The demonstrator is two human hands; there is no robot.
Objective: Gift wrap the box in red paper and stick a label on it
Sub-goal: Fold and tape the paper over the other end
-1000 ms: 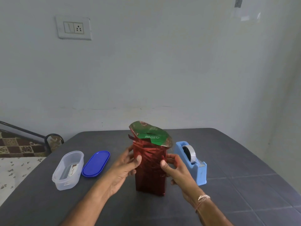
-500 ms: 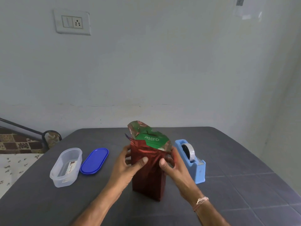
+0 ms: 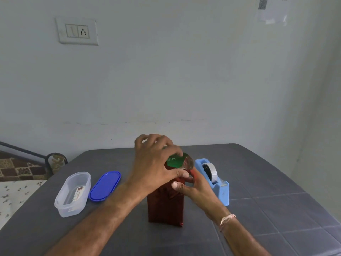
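A tall box [image 3: 176, 160] with a green top stands upright mid-table, its sides wrapped in shiny red paper [image 3: 166, 207]. My left hand [image 3: 156, 163] reaches over the box's top, fingers curled down onto the far and left edges, thumb at the near upper edge. My right hand [image 3: 195, 189] holds the upper right side of the wrapped box, thumb pressed on the front of the paper. Part of the green top still shows between the hands. No label is visible on the box.
A blue tape dispenser [image 3: 215, 180] with a clear roll stands just right of the box. At the left lie a clear oval plastic container [image 3: 72, 194] with a small card inside and its blue lid [image 3: 105, 185]. The dark grey table [image 3: 267, 209] ends close to the wall.
My left hand rose from the box's left side and came over its top. My right hand stayed at the upper right side. The box remains standing in place.
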